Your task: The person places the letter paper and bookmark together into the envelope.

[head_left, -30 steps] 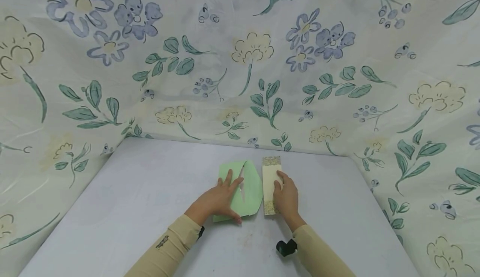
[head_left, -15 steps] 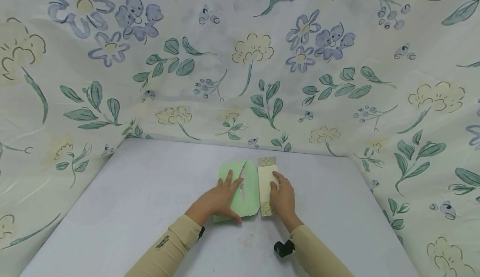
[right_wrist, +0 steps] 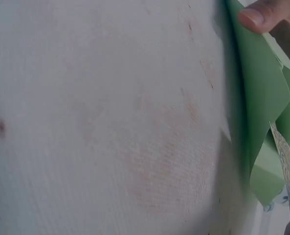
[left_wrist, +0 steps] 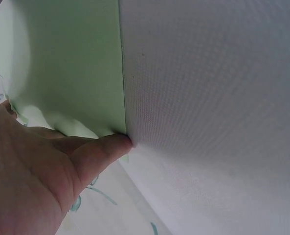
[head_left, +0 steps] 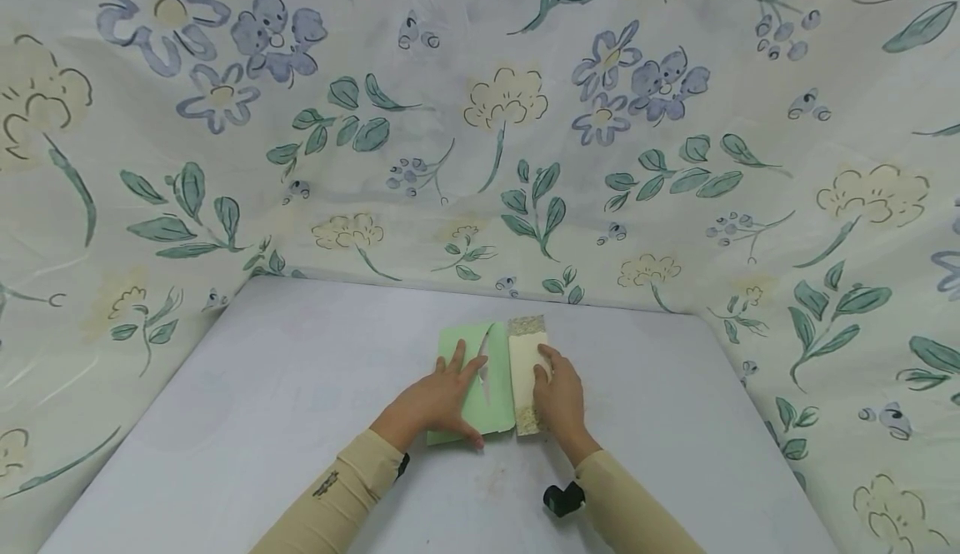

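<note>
A pale green paper envelope (head_left: pixel 498 396) lies on the table, with a narrow lens-shaped gap showing white along its middle. My left hand (head_left: pixel 431 400) rests on its left part, fingers spread, the thumb near the lower edge. To the right, my right hand (head_left: pixel 562 400) holds a cream card (head_left: pixel 525 362) with speckled patterned bands at both ends, thumb and fingers at its right side. The card's left edge meets the envelope's right side. In the right wrist view, the envelope (right_wrist: pixel 262 73) stands open at its folds and the card's patterned edge (right_wrist: pixel 287 166) reaches between them.
The white table (head_left: pixel 285 371) has faint brownish smudges in front of the envelope. A floral-patterned sheet (head_left: pixel 450 137) rises behind and at both sides. A black wrist-worn device (head_left: pixel 564 500) hangs by the right sleeve.
My right hand has slid the card leftward, over the envelope's right side, so less of that side shows. The left hand has stayed in place on the envelope.
</note>
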The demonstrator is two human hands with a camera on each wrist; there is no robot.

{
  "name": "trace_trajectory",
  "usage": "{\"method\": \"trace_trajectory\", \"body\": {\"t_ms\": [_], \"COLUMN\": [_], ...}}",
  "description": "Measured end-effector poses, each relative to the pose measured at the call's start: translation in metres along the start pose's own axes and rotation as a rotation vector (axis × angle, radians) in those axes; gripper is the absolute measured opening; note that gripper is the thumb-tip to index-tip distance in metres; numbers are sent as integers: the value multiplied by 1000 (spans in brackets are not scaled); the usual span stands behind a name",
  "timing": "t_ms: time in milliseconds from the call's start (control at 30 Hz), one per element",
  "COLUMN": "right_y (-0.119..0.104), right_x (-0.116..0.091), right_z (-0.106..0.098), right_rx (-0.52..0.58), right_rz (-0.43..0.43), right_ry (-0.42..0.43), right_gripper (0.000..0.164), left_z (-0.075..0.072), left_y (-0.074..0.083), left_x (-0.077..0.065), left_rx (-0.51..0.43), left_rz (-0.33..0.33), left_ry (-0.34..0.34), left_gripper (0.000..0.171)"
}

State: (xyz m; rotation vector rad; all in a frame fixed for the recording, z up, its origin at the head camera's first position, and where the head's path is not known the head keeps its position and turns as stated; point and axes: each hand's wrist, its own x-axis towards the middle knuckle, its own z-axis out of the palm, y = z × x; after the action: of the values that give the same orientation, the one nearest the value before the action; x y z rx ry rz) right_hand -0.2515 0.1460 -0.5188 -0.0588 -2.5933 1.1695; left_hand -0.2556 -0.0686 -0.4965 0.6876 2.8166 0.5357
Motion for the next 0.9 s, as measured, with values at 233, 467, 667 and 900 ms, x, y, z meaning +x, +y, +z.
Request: {"method": "trace_trajectory", "body": {"t_ms": [233,467,667,900], "right_y": [-6,-7,-6,-6], "right_x": [-4,-5,-4,-3], "right_z": [3,2,3,3], "right_rx": [-20,-29,-39,-34], "right_rz": [-12,-27,-22,-32], "right_ry": [-3,-7,-14,-17], "right_gripper": [38,38,38,38], "left_z": [0,1,1,0], "left_y": [0,0,0,1], "left_x": [-1,0,0,-1], "left_rx": [6,1,5,8], "left_rz": [0,5,6,7], "left_ry": [9,7,6,10], "left_gripper": [132,133,133,132]}}
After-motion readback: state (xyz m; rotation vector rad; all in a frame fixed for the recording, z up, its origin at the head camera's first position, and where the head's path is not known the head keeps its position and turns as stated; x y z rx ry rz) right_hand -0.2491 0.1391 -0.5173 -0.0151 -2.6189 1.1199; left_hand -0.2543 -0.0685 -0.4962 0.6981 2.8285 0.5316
